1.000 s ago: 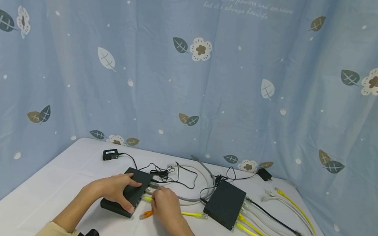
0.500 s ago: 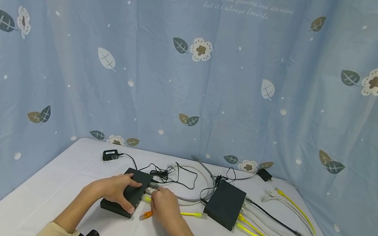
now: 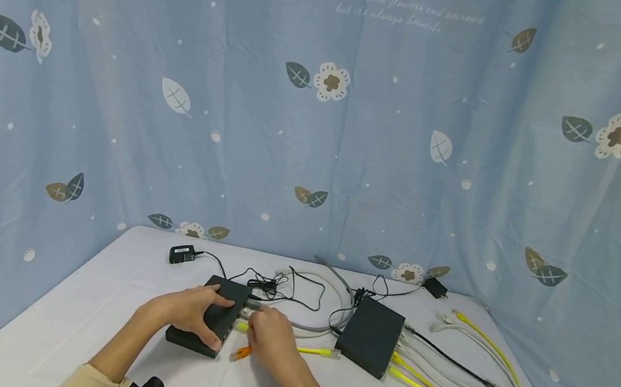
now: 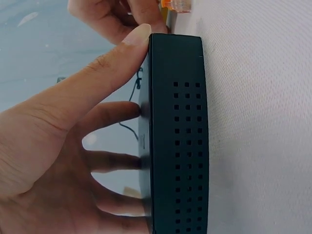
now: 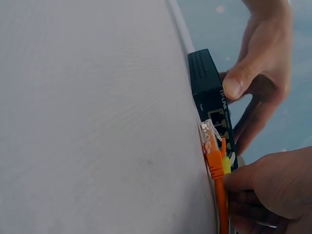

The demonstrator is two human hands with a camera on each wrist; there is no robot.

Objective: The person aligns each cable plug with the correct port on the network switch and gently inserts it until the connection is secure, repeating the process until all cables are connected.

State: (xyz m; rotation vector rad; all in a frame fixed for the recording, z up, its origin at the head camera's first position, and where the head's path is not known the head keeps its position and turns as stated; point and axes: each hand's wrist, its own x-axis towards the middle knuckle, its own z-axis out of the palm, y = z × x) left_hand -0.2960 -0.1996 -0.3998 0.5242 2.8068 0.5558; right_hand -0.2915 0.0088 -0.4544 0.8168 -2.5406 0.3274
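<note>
A black network switch (image 3: 223,314) lies at the left of the table, its ports facing right. My left hand (image 3: 186,310) rests on its top with spread, fairly straight fingers, the thumb (image 4: 105,73) at the top edge. At the port side my right hand (image 3: 272,335) has curled fingers and pinches a network cable; its plug is hidden behind the fingers. Beside it a yellow plug (image 3: 241,326) and a grey plug (image 3: 253,304) sit at the ports. An orange network cable (image 5: 214,163) lies under the right hand, its clear plug apart from the switch.
A second black switch (image 3: 370,336) stands to the right, with yellow, white and black cables (image 3: 454,359) at its ports. Two power adapters (image 3: 181,254) lie at the back with thin black cords. A loose yellow cable end (image 3: 323,352) lies between the switches. A curtain hangs behind.
</note>
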